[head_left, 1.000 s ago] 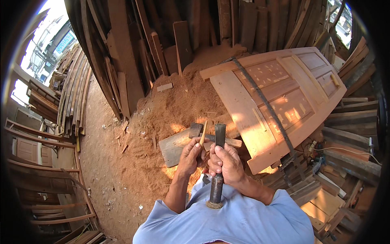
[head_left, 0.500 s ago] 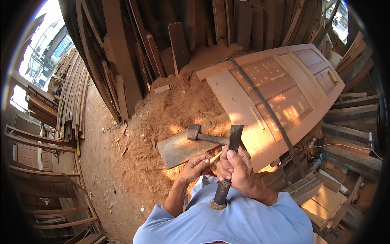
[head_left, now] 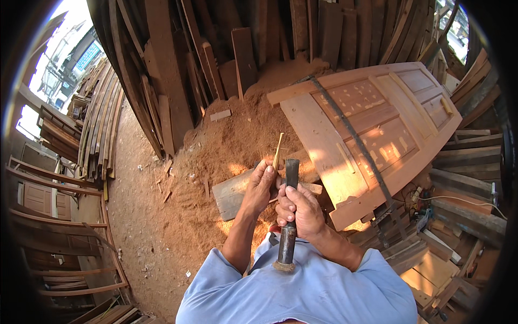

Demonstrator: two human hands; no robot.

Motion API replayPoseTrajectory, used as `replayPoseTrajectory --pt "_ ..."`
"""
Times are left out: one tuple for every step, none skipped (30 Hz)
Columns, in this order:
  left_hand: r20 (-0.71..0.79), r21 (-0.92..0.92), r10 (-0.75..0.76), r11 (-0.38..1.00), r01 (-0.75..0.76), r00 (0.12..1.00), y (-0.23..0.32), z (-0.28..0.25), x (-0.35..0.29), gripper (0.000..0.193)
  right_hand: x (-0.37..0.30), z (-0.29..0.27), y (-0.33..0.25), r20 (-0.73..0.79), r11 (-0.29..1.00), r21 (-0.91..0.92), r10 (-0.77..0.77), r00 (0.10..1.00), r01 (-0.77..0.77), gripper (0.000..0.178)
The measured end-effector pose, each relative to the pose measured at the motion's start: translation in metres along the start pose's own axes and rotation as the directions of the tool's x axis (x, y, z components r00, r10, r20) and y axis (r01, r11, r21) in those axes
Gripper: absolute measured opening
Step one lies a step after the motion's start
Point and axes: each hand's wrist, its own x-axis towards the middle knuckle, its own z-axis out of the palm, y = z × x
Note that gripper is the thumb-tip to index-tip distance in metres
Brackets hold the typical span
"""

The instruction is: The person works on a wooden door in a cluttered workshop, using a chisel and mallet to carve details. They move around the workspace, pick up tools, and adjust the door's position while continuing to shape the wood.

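Observation:
Upright in my left hand (head_left: 259, 186) is a thin, pointed sliver of pale wood (head_left: 278, 153), pinched between thumb and fingers. My right hand (head_left: 303, 212) is wrapped round a chisel (head_left: 287, 246). Its broad dark blade points away from me, and the round handle end comes back against my blue shirt. The two hands are close together, the sliver just left of the blade. Beyond them a worn plank (head_left: 229, 197) lies on the sawdust. The hammer on that plank is almost wholly hidden behind my hands.
A panelled wooden door (head_left: 308, 127) lies at the right, with a long dark bar clamp (head_left: 352, 135) across it. Heaped sawdust (head_left: 245, 127) covers the ground ahead. Tall boards (head_left: 170, 70) lean at the back. Stacked timber (head_left: 467, 162) and a pale cable (head_left: 458, 200) are at far right.
My left hand has risen and turned the sliver from slanting to nearly upright. The chisel has shifted slightly left in my right hand, and the hammer has become hidden behind my hands.

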Motion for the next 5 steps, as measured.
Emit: replayPoseTrajectory --pt "0.007 -0.011 -0.004 1.000 0.004 1.000 0.0017 0.0006 0.0010 0.022 0.0001 0.0002 0.0018 0.007 1.000 0.003 0.018 1.000 -0.018 0.017" --pt "-0.039 0.073 0.054 0.996 -0.051 0.998 0.0003 0.0015 0.0035 0.022 0.0003 0.0020 0.0049 0.017 0.999 0.003 0.036 0.999 -0.036 0.017" --pt "-0.080 0.157 0.114 0.982 -0.100 0.990 -0.0037 0.0030 0.0072 0.022 0.0005 0.0039 0.0080 0.027 0.999 0.004 0.054 0.998 -0.054 0.017" --pt "-0.114 0.243 0.176 0.959 -0.145 0.978 -0.0067 0.0030 0.0096 0.023 0.0002 0.0064 0.0101 0.041 0.997 -0.017 0.073 0.997 -0.072 0.018" --pt "-0.079 0.302 0.189 0.940 -0.157 0.979 -0.0066 0.0007 0.0103 0.023 0.0005 0.0064 0.0093 0.041 0.997 -0.016 0.070 0.997 -0.070 0.018"
